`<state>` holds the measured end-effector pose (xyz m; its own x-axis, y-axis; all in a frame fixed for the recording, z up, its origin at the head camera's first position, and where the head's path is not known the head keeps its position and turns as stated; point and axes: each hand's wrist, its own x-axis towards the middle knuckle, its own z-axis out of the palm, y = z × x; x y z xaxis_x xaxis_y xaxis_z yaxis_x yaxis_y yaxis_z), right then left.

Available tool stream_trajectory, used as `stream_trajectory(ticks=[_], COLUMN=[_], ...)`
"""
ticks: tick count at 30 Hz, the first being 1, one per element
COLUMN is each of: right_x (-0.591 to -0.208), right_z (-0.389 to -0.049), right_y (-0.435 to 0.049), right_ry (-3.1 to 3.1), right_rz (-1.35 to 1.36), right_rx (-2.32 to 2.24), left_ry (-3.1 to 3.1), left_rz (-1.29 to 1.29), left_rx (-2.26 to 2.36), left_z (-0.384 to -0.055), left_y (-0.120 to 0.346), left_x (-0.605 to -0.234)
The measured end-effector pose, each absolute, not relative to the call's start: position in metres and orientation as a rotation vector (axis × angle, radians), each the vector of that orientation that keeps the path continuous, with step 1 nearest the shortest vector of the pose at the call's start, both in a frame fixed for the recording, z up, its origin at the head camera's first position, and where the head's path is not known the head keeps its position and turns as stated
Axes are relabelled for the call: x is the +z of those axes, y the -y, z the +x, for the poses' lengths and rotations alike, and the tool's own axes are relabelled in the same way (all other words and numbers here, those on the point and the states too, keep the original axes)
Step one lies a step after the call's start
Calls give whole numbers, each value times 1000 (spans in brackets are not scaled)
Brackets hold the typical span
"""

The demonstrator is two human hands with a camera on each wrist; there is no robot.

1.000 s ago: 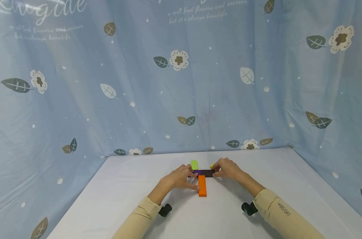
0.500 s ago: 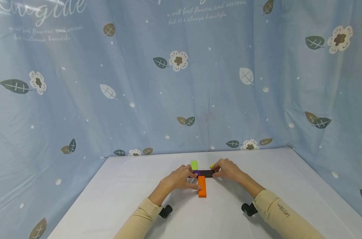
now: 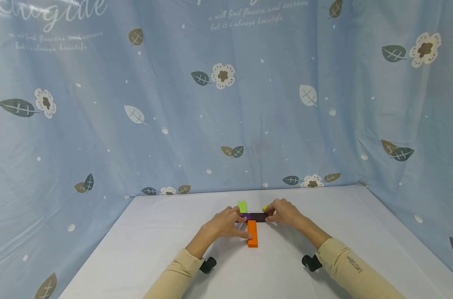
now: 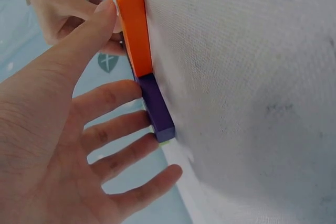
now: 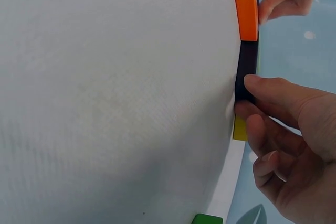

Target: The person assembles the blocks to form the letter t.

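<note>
Head view shows a blue patterned curtain [image 3: 174, 104] behind a white-covered counter [image 3: 144, 232]. On it, the left hand [image 3: 226, 222] has its fingers spread apart, thumb at an orange block [image 3: 252, 241]; the right hand [image 3: 286, 212] is clamped, thumb and finger, on the right end of a black block [image 3: 258, 217]. Against the left fingertips lies a purple block [image 4: 157, 106], in line with the black. Behind sit a lime block [image 3: 242, 206] and, least visible, a yellow block [image 3: 265, 207]

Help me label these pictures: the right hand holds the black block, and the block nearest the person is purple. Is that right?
Wrong colour: the head view shows that nearest block is orange. The right hand does hold the black block.
</note>
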<state>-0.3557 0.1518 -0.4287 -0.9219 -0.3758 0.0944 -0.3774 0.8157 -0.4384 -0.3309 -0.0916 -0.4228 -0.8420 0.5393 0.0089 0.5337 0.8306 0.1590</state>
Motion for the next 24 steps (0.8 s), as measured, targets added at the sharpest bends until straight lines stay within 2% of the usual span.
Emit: stream_trajectory(ticks=[24], right_x=[-426], right_z=[-355], right_y=[-151], right_ry=[3037], right_rz=[609], right_rx=[715], left_ry=[-2964], left_rz=[870], left_rx=[281], left_z=[-330], left_y=[93], left_x=[-425])
